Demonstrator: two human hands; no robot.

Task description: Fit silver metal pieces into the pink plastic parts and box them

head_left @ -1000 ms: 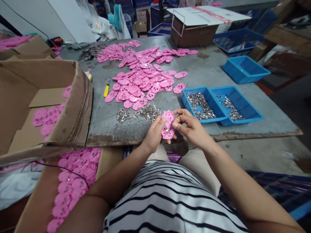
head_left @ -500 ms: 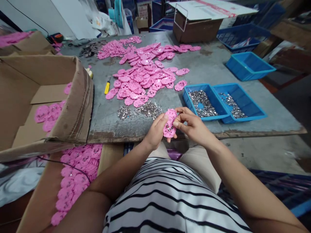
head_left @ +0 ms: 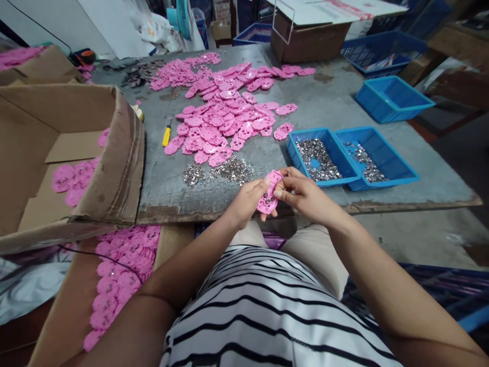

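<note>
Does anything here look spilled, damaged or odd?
Loose heaps of small metal pieces lie on the tabletop beyond the left hand, while similar bits sit in blue trays; whether spilled or put there, I can't tell. The table's front edge looks worn, and the large cardboard box is creased.

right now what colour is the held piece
The piece is pink, clearest in the head view.

The pink piece (head_left: 270, 189) you hold is moulded plastic with a soft sheen, dotted with shiny metal bits (head_left: 266, 197). Smooth blue plastic trays (head_left: 399, 159) carry bright metal parts (head_left: 324, 164). Your tabletop (head_left: 324, 107) is scuffed, dull grey, perhaps sheet metal, the view being too soft to settle it; its front edge (head_left: 175, 214) is rough wood. The box (head_left: 118, 168) beside you is matt, creased cardboard; your striped shirt (head_left: 248, 306), smooth cloth.
</note>
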